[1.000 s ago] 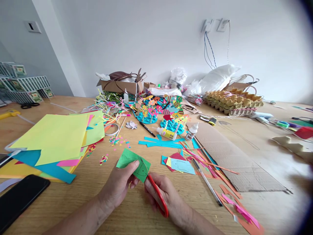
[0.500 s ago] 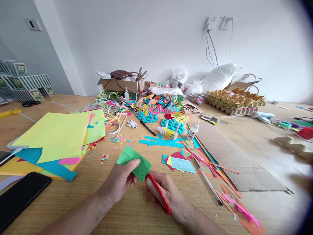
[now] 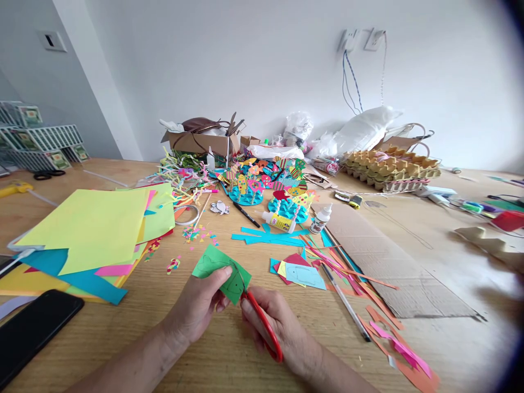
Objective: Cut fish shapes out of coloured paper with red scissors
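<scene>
My left hand (image 3: 199,303) pinches a piece of green paper (image 3: 213,263) by its lower edge, thumb on top. A fish outline is drawn on the paper, with a dark dot for an eye. My right hand (image 3: 273,322) is closed round red-handled scissors (image 3: 265,326). Their blades lie at the paper's right side, along the drawn line, and are mostly hidden by the paper. Just beyond my right hand is a small pile of coloured paper pieces, with a light blue piece (image 3: 305,276) bearing a drawn outline on top.
Yellow paper sheets (image 3: 90,224) and a black phone (image 3: 39,333) lie at left. Paper fish on blue bases (image 3: 289,210), a glue bottle (image 3: 321,218) and a marker (image 3: 246,214) are ahead. At right are a pen (image 3: 346,303), paper strips, cardboard (image 3: 393,267) and egg trays (image 3: 388,169).
The view has shifted very slightly, moving most things a little to the left. Both hands keep their hold on the green paper and the scissors, with hardly any visible movement.
</scene>
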A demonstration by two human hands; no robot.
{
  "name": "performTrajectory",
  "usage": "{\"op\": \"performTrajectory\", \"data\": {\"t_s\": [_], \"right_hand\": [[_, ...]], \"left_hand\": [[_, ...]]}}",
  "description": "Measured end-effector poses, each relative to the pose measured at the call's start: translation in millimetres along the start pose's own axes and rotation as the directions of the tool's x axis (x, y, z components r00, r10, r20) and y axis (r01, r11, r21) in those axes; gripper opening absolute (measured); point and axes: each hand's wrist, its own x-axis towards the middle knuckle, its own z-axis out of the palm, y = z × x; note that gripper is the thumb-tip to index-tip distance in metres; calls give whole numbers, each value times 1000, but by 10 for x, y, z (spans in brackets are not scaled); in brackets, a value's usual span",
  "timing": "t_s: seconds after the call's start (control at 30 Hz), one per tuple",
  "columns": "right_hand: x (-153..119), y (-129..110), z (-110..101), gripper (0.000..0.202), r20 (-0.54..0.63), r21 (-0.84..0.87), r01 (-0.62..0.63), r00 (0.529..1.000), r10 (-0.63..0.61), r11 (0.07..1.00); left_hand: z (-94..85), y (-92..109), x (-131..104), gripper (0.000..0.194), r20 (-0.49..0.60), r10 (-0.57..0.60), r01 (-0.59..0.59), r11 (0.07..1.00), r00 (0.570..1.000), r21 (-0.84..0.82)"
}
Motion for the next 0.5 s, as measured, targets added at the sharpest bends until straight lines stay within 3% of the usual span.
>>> {"op": "performTrajectory", "data": {"t_s": [0.5], "right_hand": [[0, 114, 33, 36, -22, 46, 20, 1000, -19, 999]], "left_hand": [[39, -25, -41, 29, -12, 39, -39, 998, 999, -39]]}}
